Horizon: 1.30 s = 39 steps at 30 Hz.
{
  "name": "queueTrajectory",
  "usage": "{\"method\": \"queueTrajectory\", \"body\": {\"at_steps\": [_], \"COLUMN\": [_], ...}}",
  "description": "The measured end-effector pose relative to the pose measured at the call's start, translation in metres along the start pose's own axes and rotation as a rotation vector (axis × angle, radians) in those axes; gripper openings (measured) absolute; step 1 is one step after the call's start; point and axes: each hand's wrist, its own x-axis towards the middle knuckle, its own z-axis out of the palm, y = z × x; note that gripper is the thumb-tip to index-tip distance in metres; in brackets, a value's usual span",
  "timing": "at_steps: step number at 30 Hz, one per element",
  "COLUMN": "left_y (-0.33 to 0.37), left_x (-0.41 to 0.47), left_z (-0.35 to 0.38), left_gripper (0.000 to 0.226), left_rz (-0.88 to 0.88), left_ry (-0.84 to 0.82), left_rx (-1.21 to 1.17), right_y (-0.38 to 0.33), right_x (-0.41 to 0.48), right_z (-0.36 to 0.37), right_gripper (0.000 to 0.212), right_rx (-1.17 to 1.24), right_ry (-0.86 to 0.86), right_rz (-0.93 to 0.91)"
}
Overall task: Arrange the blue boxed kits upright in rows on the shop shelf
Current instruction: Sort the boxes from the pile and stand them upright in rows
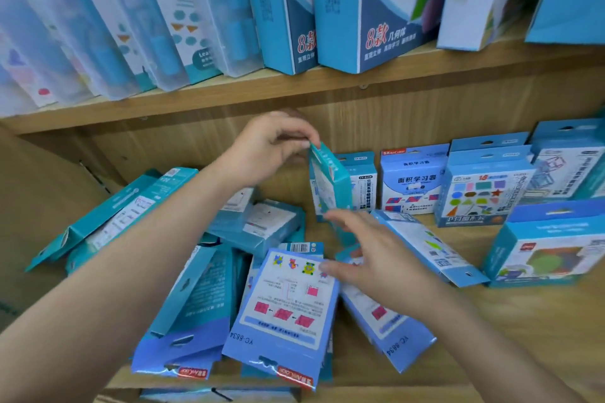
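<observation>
My left hand (pixel 271 144) pinches the top edge of a teal boxed kit (pixel 329 183) that stands upright at the back of the lower shelf (pixel 540 321). My right hand (pixel 370 255) hovers with relaxed fingers just below that kit, above a jumble of flat-lying kits. A blue kit with pink shapes on its back (pixel 284 314) lies face down in front. Several upright kits (pixel 414 183) stand in a row to the right along the back wall.
Teal kits (pixel 108 219) lean tipped over at the left. A long kit (pixel 429 249) lies flat at the right beside a larger box (pixel 550 252). The upper shelf (pixel 229 98) carries tall boxes and plastic cases.
</observation>
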Motion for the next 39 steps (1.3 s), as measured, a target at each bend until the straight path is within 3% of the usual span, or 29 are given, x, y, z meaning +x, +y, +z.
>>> {"method": "queueTrajectory", "body": {"at_steps": [3,7,9,11,13,15,18,22,24,26,29,33,39], "left_y": [0.011,0.025,0.031,0.038,0.043,0.047,0.053,0.066,0.076,0.083,0.087,0.09,0.1], "left_x": [-0.017,-0.036,-0.045,-0.053,-0.061,-0.067,-0.073,-0.092,-0.102,-0.106,-0.104,-0.104,-0.096], "left_z": [-0.007,-0.016,-0.017,-0.017,-0.019,-0.021,-0.022,-0.002,0.017,0.035,0.039,0.027,0.032], "left_gripper": [0.033,0.038,0.031,0.022,0.017,0.015,0.014,0.05,0.057,0.038,0.024,0.024,0.03], "left_rz": [0.028,0.107,0.14,0.129,0.14,0.157,0.103,-0.101,-0.171,-0.198,-0.261,-0.346,-0.337], "left_ry": [0.164,0.281,0.303,0.301,0.299,0.287,0.288,0.297,0.316,0.439,0.609,0.63,0.529], "left_rx": [-0.173,-0.347,-0.408,-0.53,-0.61,-0.695,-0.795,-0.929,-0.765,-0.499,-0.415,-0.627,-0.813], "right_y": [-0.011,-0.027,-0.033,-0.04,-0.05,-0.054,-0.06,-0.064,-0.069,-0.075,-0.077,-0.066,-0.053], "right_x": [0.013,0.027,0.031,0.032,0.032,0.029,0.024,0.019,0.016,0.013,0.005,-0.009,-0.027], "right_z": [-0.01,-0.023,-0.03,-0.037,-0.039,-0.037,-0.026,-0.017,-0.013,-0.009,-0.016,-0.044,-0.06], "right_gripper": [0.055,0.045,0.065,0.101,0.114,0.11,0.087,0.076,0.076,0.077,0.08,0.045,0.036], "right_rx": [0.081,0.131,0.032,-0.054,0.04,0.222,0.28,0.204,0.138,0.065,0.126,0.5,0.659], "right_ry": [0.187,0.279,0.197,-0.009,-0.192,-0.223,-0.007,0.231,0.318,0.372,0.275,0.103,0.181], "right_rz": [-0.016,-0.042,-0.036,-0.037,-0.073,-0.102,-0.078,-0.033,-0.028,-0.052,-0.041,-0.042,0.013]}}
